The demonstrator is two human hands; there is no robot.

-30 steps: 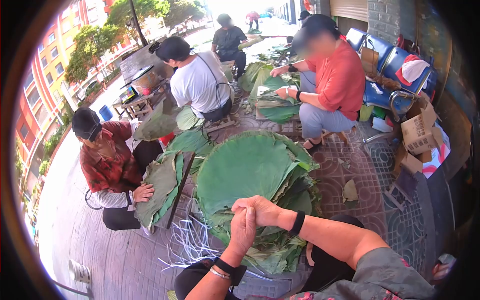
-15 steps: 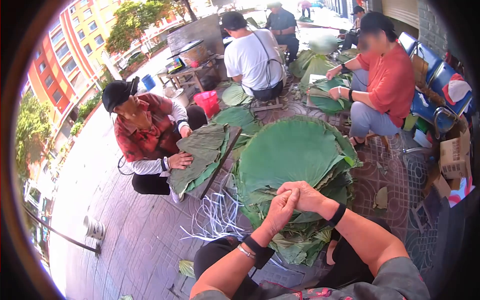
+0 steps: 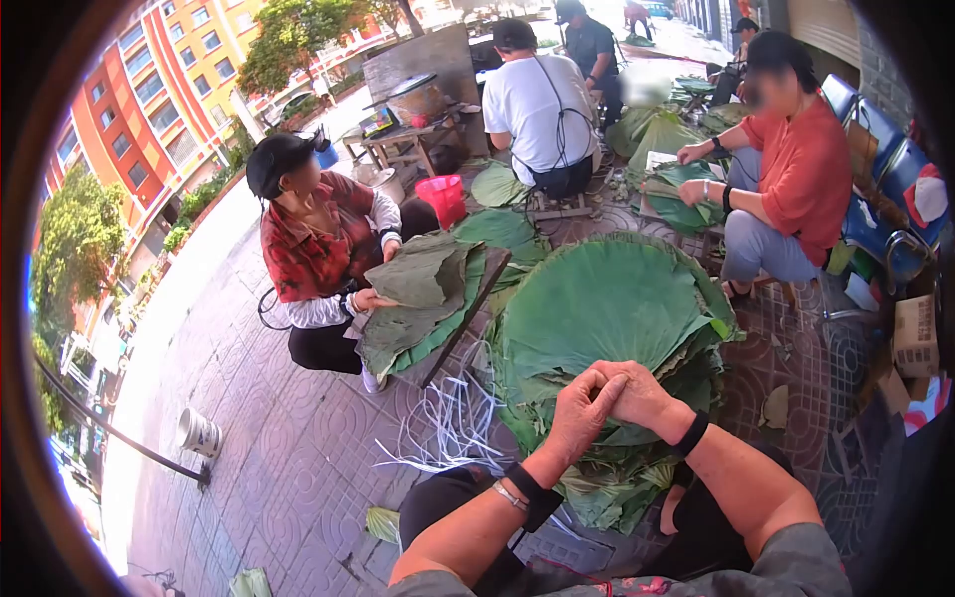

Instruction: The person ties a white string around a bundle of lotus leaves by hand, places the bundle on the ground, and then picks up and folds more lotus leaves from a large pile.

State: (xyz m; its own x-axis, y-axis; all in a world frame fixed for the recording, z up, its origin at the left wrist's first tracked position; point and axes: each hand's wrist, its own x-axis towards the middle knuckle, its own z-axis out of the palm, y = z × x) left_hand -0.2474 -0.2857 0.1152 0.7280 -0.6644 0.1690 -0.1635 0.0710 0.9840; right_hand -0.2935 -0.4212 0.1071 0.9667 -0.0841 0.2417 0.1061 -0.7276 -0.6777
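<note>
My left hand [image 3: 583, 413] and my right hand [image 3: 645, 398] meet above the near side of a tall stack of large round lotus leaves [image 3: 602, 303]. Both are closed, fingers pressed together; whatever lies between them, if anything, is hidden. The top leaf is broad and green, with ragged, folded leaf edges beneath it. Below my wrists, crumpled leaves [image 3: 617, 490] bulge from the bottom of the pile. A tangle of white plastic strips [image 3: 443, 426] lies on the paving to the left of the stack.
At left, a person in a red patterned shirt [image 3: 318, 224] handles dull leaves [image 3: 423, 274] on a board. At right, a person in a red top [image 3: 796, 159] holds green leaves. Beyond are a pink bucket [image 3: 441, 201], a person in white [image 3: 537, 114] and blue chairs [image 3: 880, 149].
My view has swung slightly left, so the scene sits farther right. My hands stay together over the stack. The person at left has lifted a leaf's edge.
</note>
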